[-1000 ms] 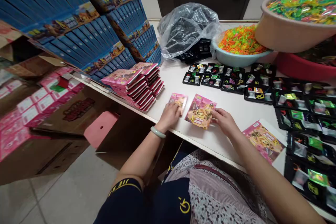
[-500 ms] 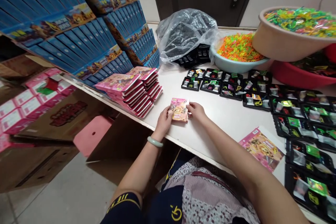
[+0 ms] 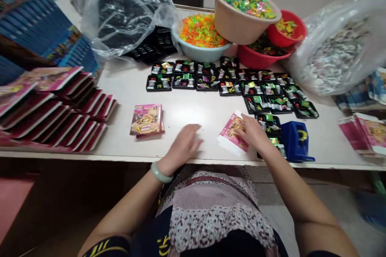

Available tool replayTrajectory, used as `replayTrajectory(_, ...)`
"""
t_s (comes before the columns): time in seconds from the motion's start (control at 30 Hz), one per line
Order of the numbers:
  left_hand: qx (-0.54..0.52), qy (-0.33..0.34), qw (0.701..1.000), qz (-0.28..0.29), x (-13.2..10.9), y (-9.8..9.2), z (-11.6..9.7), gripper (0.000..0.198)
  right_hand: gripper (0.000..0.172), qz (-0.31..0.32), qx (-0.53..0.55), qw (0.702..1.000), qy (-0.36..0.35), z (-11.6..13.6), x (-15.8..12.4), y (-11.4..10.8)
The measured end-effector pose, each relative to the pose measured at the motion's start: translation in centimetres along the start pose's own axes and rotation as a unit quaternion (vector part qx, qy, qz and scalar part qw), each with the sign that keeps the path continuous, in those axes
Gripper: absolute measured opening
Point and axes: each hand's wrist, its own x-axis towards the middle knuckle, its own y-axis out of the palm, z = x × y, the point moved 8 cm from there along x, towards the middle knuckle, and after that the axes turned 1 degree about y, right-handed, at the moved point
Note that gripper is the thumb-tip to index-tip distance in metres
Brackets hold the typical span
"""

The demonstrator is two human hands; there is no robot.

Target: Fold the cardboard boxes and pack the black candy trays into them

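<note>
My left hand (image 3: 184, 144) is over the front of the white table, blurred, its fingers apart and nothing in them. To its left lies a small stack of pink printed boxes (image 3: 146, 119), apart from the hand. My right hand (image 3: 255, 131) has its thumb and fingers on a flat pink carton (image 3: 231, 131) with white flaps, which lies on the table. Just behind and beside that hand are black trays (image 3: 271, 104) filled with small wrapped pieces. A blue tape dispenser (image 3: 294, 142) stands to its right.
Stacked pink boxes (image 3: 57, 116) and blue boxes (image 3: 45, 28) rise at the left. Along the back are a clear bag (image 3: 120, 8) of black trays, a light blue basin (image 3: 200, 52), a beige tub (image 3: 241, 28), red basins (image 3: 256, 59) and a bag of white packets (image 3: 337, 52).
My view has swung right. Both hands have let go of the small pink box, which now rests on the stack at left. My right hand has moved to the flat carton.
</note>
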Motion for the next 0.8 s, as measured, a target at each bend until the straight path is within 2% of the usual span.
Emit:
replayTrajectory(0.07, 0.013, 0.008, 0.992, 0.127, 2.1, 5.2, -2.8, 0.052, 0.064, 0.046, -0.055, 0.997, 0.009, -0.8, -0.3, 1.0)
replayTrajectory(0.13, 0.045, -0.024, 0.982, 0.181, 3.6, 8.4, -4.1, 0.059, 0.071, 0.053, -0.059, 0.997, 0.009, -0.4, -0.2, 1.8)
replayTrajectory(0.23, 0.074, -0.058, 0.98, 0.176, 5.0, 10.2, -4.7, 0.057, 0.077, 0.029, -0.043, 0.999, 0.013, 0.4, 0.3, 2.3)
replayTrajectory(0.3, 0.058, -0.058, 0.984, 0.158, 5.4, 10.3, -4.8, 0.058, 0.068, 0.016, -0.028, 0.999, 0.018, 0.6, 0.7, 2.1)
replayTrajectory(0.4, -0.022, -0.077, 0.992, 0.096, 5.7, 9.1, -4.0, 0.06, 0.047, -0.019, 0.044, 0.998, 0.027, 0.6, 1.3, 0.5)
replayTrajectory(0.47, -0.098, -0.093, 0.991, 0.015, 6.0, 7.0, -3.4, 0.047, 0.032, -0.038, 0.145, 0.988, 0.022, 0.9, 1.5, -1.0)
replayTrajectory(0.5, -0.128, -0.088, 0.987, -0.029, 6.1, 5.7, -3.3, 0.039, 0.026, -0.032, 0.211, 0.977, 0.014, 1.2, 1.6, -1.6)
replayTrajectory(0.57, -0.149, -0.04, 0.984, -0.085, 6.3, 2.9, -4.0, 0.029, 0.021, 0.032, 0.347, 0.937, -0.004, 2.3, 1.7, -2.2)
replayTrajectory(0.63, -0.113, 0.029, 0.989, -0.086, 6.4, 0.9, -5.4, 0.029, 0.027, 0.13, 0.445, 0.886, -0.01, 3.8, 1.6, -1.9)
replayTrajectory(0.7, -0.055, 0.071, 0.994, -0.056, 6.2, -0.1, -6.4, 0.036, 0.032, 0.192, 0.491, 0.85, -0.001, 5.0, 1.4, -1.5)
replayTrajectory(0.8, -0.008, 0.067, 0.997, -0.032, 5.4, -0.7, -6.5, 0.041, 0.033, 0.197, 0.503, 0.842, 0.001, 6.5, 1.2, -1.3)
